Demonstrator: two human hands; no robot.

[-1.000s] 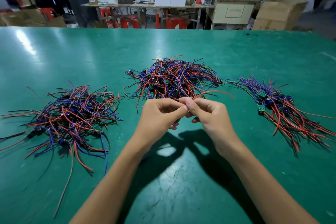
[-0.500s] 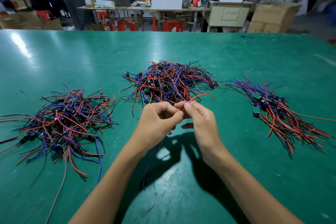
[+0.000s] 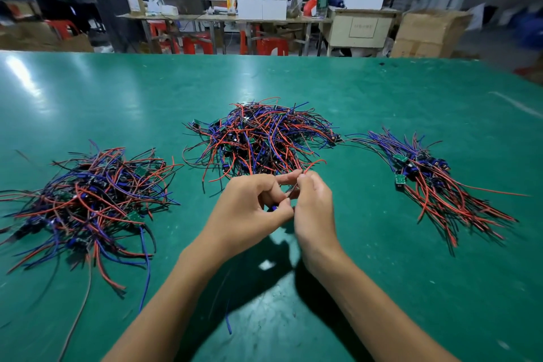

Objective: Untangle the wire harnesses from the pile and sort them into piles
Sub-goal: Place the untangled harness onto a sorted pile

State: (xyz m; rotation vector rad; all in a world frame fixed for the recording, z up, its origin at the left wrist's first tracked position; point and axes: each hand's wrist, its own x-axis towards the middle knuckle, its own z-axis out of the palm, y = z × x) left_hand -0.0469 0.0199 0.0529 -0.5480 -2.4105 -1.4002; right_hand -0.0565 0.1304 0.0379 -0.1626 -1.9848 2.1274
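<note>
Both hands' fingers [image 3: 286,178] pinch one wire harness [image 3: 313,164] between them.

The harness [image 3: 289,195] is mostly hidden between the left hand [image 3: 249,211] and right hand [image 3: 313,211]; the left pile [image 3: 85,203] runs off the frame's left edge.

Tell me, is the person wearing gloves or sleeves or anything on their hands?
No. The left hand and right hand are both bare, with no gloves, rings, watch or bracelet showing. The forearms are bare too; no sleeve reaches into the picture.
</note>
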